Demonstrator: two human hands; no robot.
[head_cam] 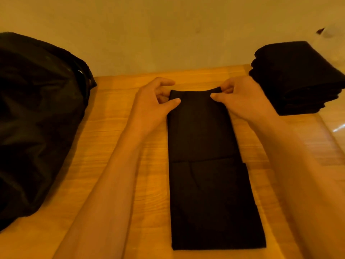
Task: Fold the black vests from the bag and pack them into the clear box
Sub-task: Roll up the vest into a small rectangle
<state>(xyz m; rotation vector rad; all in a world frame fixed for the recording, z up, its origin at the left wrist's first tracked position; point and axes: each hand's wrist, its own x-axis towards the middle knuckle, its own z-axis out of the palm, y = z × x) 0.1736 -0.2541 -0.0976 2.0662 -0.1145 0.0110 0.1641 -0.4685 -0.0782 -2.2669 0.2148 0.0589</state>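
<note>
1. The wooden desk (115,146) fills the lower frame and carries everything.
2. A black bag (37,118) slumps at the left of the frame, limp and creased; what remains inside is hidden.
3. The black vest (205,174) lies flat at centre frame as a long narrow strip running from the bottom edge up to the middle, with a layer edge crossing it about halfway. It looks light, soft and floppy with no stiffness, so it should sag if lifted by 1 point. The 2 far corners are the sensible hold.
4. A stack of folded vests (298,77) sits at the upper right, well apart from the strip. A glossy clear surface (336,126) shows beside it; whether that is the box I cannot tell.
5. The left hand (155,101) pinches the strip's far left corner between thumb and fingers.
6. The right hand (242,98) pinches the far right corner likewise, lifting that edge slightly.
</note>
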